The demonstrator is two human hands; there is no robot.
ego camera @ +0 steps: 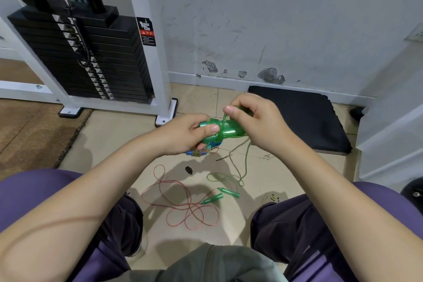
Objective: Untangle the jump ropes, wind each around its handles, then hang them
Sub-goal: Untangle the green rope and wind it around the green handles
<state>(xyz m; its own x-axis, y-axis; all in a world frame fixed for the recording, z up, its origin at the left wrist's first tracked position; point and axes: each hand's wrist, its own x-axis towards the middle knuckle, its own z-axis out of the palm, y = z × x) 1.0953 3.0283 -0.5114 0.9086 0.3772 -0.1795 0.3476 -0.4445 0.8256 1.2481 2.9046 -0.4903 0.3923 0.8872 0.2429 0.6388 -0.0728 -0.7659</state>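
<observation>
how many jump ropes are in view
3: a green rope being wound on the handles held in both hands, a red rope loose on the floor, and a wound blue-handled rope below the left hand.

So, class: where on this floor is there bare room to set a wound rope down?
Bare tile lies between the machine foot and the red rope, and between the black mat and the right knee. The middle is crowded: red rope, loose green handles, green cord.

Left hand (183, 135) and right hand (256, 119) raised, fingers curled.
</observation>
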